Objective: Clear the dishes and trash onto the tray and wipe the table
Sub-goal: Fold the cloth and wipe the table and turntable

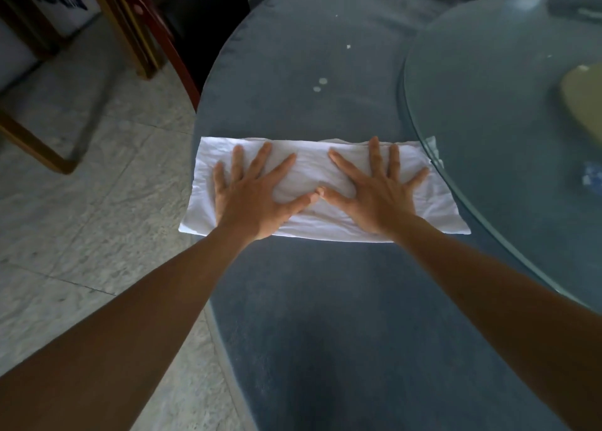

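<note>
Both my hands, left hand (250, 199) and right hand (379, 196), lie flat with fingers spread, pressing the wrinkled white folded cloth (436, 199) on the round blue fuzzy tabletop (325, 300).

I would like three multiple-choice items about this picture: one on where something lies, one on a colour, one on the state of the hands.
1. Where does the cloth lie?
A. on the floor
B. on the table, near its left edge
C. on a chair

2. What colour is the cloth?
A. white
B. red
C. green

3. How are the hands on the cloth?
A. both curled into fists
B. one lifted away
C. both flat, fingers spread

Answers:
1 B: the cloth lies on the dark table, its left end at the edge.
2 A: it is plainly white.
3 C: the left hand and the right hand press flat on it with straight, spread fingers.
</note>
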